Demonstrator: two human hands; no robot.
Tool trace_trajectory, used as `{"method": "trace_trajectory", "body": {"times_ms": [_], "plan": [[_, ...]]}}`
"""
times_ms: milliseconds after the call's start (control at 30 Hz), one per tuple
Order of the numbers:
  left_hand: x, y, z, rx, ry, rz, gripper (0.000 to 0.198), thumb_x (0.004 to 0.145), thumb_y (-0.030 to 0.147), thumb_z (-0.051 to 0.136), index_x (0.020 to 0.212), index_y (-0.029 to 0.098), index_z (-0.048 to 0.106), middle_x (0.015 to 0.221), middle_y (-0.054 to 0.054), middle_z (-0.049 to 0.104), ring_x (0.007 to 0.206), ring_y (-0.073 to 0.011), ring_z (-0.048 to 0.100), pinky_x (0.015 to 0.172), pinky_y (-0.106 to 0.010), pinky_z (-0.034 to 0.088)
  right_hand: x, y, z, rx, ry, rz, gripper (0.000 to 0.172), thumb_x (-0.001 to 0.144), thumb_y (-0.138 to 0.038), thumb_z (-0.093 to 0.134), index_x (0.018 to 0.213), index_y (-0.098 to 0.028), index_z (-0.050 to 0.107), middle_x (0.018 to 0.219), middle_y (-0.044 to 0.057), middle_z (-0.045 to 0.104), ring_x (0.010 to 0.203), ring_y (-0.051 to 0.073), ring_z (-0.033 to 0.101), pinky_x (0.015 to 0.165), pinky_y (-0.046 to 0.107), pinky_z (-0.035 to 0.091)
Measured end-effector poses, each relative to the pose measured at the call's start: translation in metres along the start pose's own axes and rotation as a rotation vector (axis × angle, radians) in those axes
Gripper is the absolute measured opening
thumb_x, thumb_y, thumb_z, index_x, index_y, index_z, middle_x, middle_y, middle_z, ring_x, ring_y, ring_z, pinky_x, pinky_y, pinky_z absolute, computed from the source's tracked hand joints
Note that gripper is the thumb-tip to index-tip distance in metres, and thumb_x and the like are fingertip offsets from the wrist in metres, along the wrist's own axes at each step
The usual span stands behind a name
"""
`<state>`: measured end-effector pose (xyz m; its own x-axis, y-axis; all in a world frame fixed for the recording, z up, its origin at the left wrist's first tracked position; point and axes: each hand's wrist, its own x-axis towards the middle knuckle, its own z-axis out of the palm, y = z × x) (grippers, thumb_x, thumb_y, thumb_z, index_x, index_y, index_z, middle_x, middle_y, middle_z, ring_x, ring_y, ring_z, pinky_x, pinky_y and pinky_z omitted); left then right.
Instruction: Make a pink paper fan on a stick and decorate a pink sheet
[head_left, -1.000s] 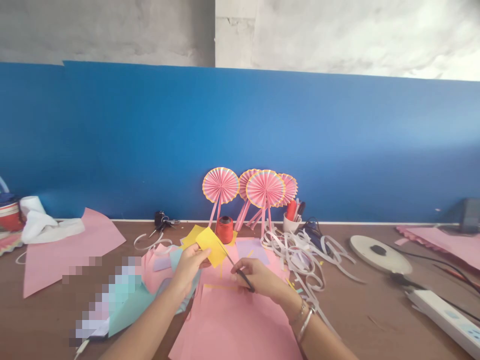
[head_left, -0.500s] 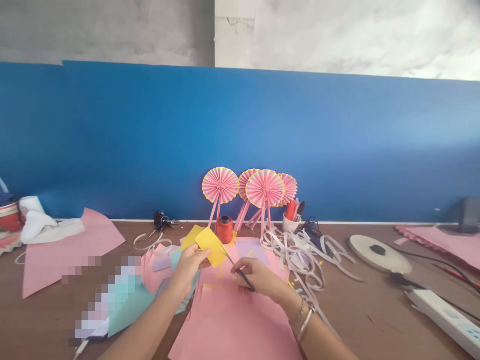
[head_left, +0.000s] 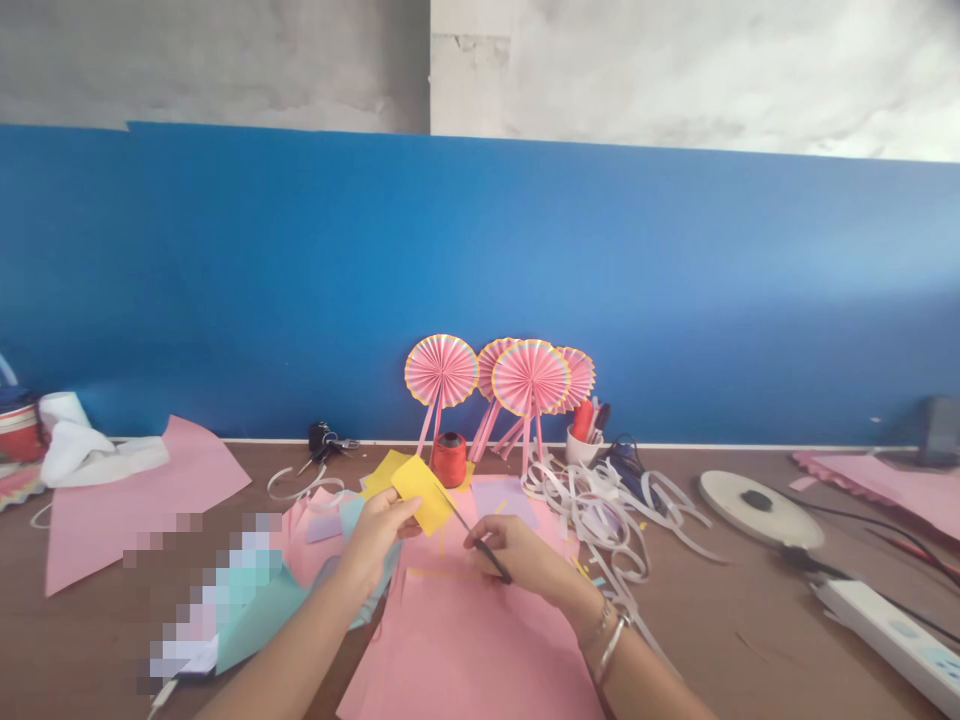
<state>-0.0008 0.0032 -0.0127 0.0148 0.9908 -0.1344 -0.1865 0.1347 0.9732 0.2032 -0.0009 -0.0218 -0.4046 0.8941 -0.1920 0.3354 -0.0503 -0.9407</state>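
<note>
My left hand (head_left: 381, 530) pinches a yellow piece of paper (head_left: 424, 493) by its lower left part, above the pink sheets. In my right hand (head_left: 514, 560) is a pair of scissors (head_left: 493, 560) with black handles, my fingers closed round them. Their blades lie along the right edge of the yellow paper. A thin yellow strip hangs beneath that edge. Large pink paper sheets (head_left: 472, 650) lie stacked under both hands. More yellow paper (head_left: 386, 468) rests behind my left hand, and a lilac piece (head_left: 506, 500) sits beyond the scissors.
Pink pleated paper fans (head_left: 442, 372) lean on the blue partition (head_left: 300, 280), behind a red thread spool (head_left: 450, 460). Curled white strips (head_left: 622, 520) spread right of my hands. Farther right are a round cream disc (head_left: 761, 512) and a power strip (head_left: 892, 635). Keys (head_left: 322, 440) lie at the back left.
Almost nothing differs. My right hand and the scissors have shifted very slightly; my left hand holds the yellow paper in the same place.
</note>
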Motion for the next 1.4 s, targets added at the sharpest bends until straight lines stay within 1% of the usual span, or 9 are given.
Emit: {"method": "trace_trajectory", "body": {"times_ms": [267,433,567,733,867,1067,1200,1400], "plan": [[0.003,-0.004,-0.002,-0.019,-0.01,-0.017,0.034,0.065,0.032,0.067,0.094,0.014,0.065,0.092,-0.011,0.073,0.081,-0.0219,0.068,0.072,-0.03,0.047,0.0,0.001,-0.001,-0.014,0.004,-0.008,0.018,0.066,-0.023,0.065,0.081,-0.015,0.06,0.047,-0.005,0.055,0.04,0.009,0.05,0.041,0.018,0.035],[0.004,-0.004,-0.003,-0.012,-0.021,-0.022,0.032,0.065,0.032,0.067,0.093,0.015,0.065,0.092,-0.01,0.073,0.079,-0.0206,0.067,0.069,-0.028,0.047,-0.002,-0.003,0.0,-0.014,0.003,0.016,0.021,0.063,-0.023,0.069,0.08,-0.015,0.06,0.046,-0.005,0.056,0.04,0.01,0.051,0.04,0.018,0.034],[0.003,-0.005,-0.004,0.013,-0.057,-0.03,0.031,0.066,0.033,0.067,0.09,0.014,0.066,0.092,-0.011,0.073,0.077,-0.0202,0.067,0.067,-0.027,0.046,-0.001,-0.003,0.001,0.013,-0.005,0.016,0.026,0.062,-0.027,0.072,0.082,-0.015,0.06,0.049,-0.005,0.057,0.043,0.01,0.052,0.042,0.019,0.036],[0.003,-0.006,-0.001,0.025,-0.096,-0.05,0.032,0.064,0.034,0.069,0.088,0.013,0.066,0.086,-0.011,0.073,0.073,-0.0206,0.067,0.064,-0.027,0.046,0.002,0.002,0.002,0.009,0.003,-0.014,0.02,0.068,-0.027,0.066,0.084,-0.015,0.06,0.052,-0.004,0.058,0.044,0.009,0.051,0.041,0.018,0.034],[0.001,-0.007,0.003,0.012,-0.154,-0.058,0.036,0.061,0.035,0.072,0.089,0.012,0.067,0.085,-0.011,0.073,0.072,-0.0212,0.067,0.063,-0.028,0.045,0.003,0.004,0.003,0.026,0.016,-0.034,0.02,0.068,-0.026,0.066,0.084,-0.015,0.06,0.052,-0.005,0.057,0.044,0.008,0.051,0.042,0.018,0.034],[0.0,-0.009,0.005,0.014,-0.157,-0.061,0.035,0.064,0.036,0.069,0.089,0.012,0.067,0.085,-0.011,0.073,0.071,-0.0206,0.067,0.061,-0.027,0.044,0.005,0.005,0.007,0.041,0.035,-0.043,0.018,0.068,-0.025,0.064,0.082,-0.015,0.058,0.049,-0.005,0.057,0.043,0.009,0.051,0.042,0.018,0.033],[0.002,-0.012,0.004,-0.003,-0.164,-0.06,0.036,0.063,0.037,0.07,0.088,0.012,0.066,0.084,-0.011,0.073,0.07,-0.0206,0.067,0.061,-0.027,0.045,0.006,0.006,0.009,0.051,0.046,-0.038,0.02,0.068,-0.027,0.065,0.081,-0.015,0.057,0.048,-0.005,0.057,0.042,0.009,0.049,0.041,0.018,0.033],[0.002,-0.011,0.005,-0.018,-0.163,-0.047,0.037,0.062,0.037,0.071,0.089,0.013,0.066,0.083,-0.01,0.073,0.07,-0.0206,0.067,0.061,-0.027,0.044,0.006,0.005,0.01,0.073,0.062,-0.013,0.022,0.063,-0.027,0.066,0.079,-0.016,0.056,0.047,-0.007,0.053,0.042,0.009,0.049,0.042,0.019,0.033]]}}
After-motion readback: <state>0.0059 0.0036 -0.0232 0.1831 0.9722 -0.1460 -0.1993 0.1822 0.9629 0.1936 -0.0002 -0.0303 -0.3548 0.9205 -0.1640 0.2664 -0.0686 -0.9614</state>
